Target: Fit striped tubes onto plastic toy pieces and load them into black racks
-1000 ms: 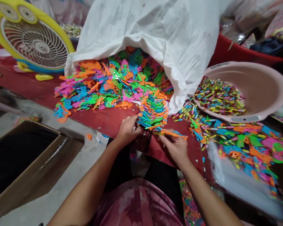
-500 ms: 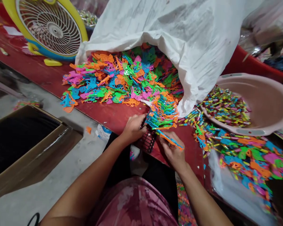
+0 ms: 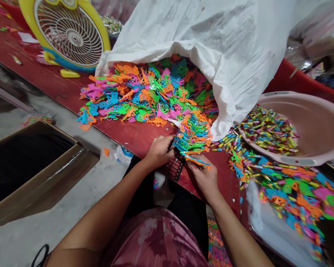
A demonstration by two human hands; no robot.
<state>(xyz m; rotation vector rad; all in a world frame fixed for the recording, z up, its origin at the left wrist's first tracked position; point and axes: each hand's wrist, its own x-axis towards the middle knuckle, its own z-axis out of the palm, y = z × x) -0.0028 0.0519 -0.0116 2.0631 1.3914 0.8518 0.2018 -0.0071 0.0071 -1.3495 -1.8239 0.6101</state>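
Note:
My left hand [image 3: 160, 151] is closed on a small black plastic grid piece [image 3: 174, 167] at the red table's front edge. In my right hand [image 3: 206, 177], closed just to its right, are thin plastic pieces [image 3: 198, 161], orange and blue, pinched between thumb and fingers. Just beyond both hands lies a neat overlapping row of bright plastic pieces [image 3: 193, 131] in orange, green and blue. Behind it, a loose heap of similar flat perforated pieces [image 3: 139, 94] spills from a white woven sack [image 3: 225, 44]. My fingers hide part of the grid piece.
A yellow and blue fan [image 3: 75, 37] stands at the back left. To the right is a pink basin [image 3: 320, 122] holding small striped tubes [image 3: 269, 129]. More coloured pieces [image 3: 300, 189] lie before it on clear plastic. An open cardboard box [image 3: 58, 174] with black contents sits on the floor at left.
The view has shifted slightly, so the fan and box appear farther right. The pieces in my right hand have tilted flatter and sit closer to the row. My left hand keeps its hold.

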